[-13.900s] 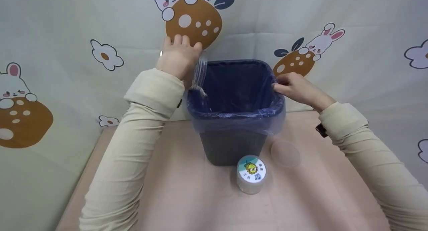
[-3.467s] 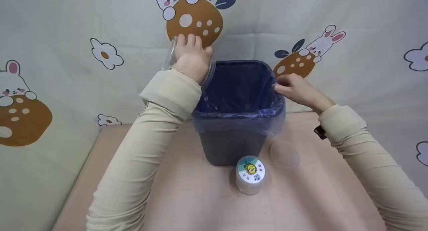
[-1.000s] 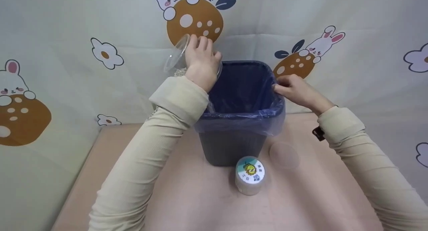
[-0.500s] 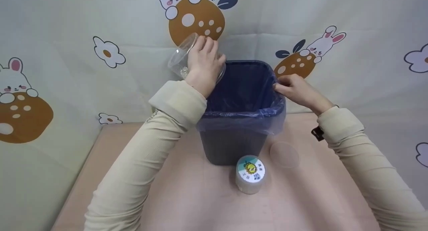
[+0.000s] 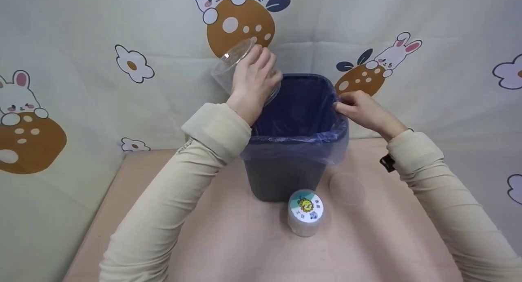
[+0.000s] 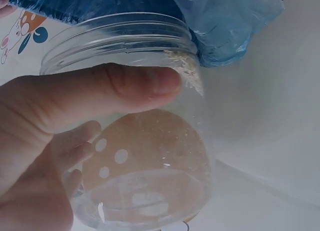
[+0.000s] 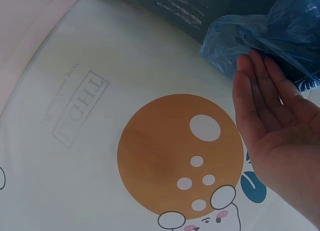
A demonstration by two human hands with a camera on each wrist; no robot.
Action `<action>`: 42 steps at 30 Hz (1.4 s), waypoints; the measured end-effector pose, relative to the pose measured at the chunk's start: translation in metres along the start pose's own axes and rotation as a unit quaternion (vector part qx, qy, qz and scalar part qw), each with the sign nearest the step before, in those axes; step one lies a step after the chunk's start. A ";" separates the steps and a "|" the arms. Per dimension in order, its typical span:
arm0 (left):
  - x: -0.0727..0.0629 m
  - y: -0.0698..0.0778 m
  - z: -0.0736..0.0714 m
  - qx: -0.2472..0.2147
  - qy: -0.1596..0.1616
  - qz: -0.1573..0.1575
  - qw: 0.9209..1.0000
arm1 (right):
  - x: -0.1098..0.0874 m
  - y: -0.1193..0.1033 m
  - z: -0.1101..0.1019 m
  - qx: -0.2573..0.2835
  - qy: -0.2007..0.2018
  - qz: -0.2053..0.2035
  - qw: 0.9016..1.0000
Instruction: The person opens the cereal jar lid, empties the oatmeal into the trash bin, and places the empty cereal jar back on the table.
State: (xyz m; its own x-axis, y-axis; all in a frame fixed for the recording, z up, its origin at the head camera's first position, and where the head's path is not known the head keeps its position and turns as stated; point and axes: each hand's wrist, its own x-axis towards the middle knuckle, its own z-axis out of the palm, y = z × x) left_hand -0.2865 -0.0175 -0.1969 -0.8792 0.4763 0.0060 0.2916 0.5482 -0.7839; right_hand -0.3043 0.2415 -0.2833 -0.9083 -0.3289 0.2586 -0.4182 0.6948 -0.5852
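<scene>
My left hand is clamped round the clear jar, thumb across one side and fingers on the other. I hold the jar tilted, base raised and mouth lower, at the left edge of the bin. Some pale grain lies inside it, by the neck. My right hand pinches the bin's right rim, thumb on the inner side and fingers outside, against the blue liner that folds down over the rim. The bin stands upright on the pink surface. Just in front of it sits a small tub with a sunflower label on top, and a clear disc lies flat to the tub's right. Behind everything hangs a pale cloth printed with rabbits and flowers.
</scene>
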 end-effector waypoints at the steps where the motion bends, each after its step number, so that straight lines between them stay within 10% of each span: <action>1: 0.000 0.001 0.000 0.004 0.005 0.005 1.000 | 0.000 0.000 0.000 0.001 0.003 0.001 1.000; 19: -0.004 0.011 -0.011 0.095 0.103 0.060 0.988 | 0.000 -0.001 0.000 0.005 0.010 0.012 1.000; 34: -0.009 -0.017 0.012 0.001 0.222 -0.018 0.975 | 0.000 -0.002 0.000 0.007 0.008 0.017 1.000; 42: -0.026 -0.024 0.014 -0.106 0.340 -0.053 0.933 | -0.002 -0.001 0.003 0.003 0.008 0.025 1.000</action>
State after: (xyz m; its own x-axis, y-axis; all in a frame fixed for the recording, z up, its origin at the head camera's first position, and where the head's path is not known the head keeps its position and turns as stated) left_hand -0.2758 -0.0529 -0.1871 -0.4865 0.6978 0.5258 0.3474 0.7067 -0.6164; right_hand -0.3018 0.2395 -0.2848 -0.9284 -0.2832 0.2407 -0.3717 0.7062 -0.6026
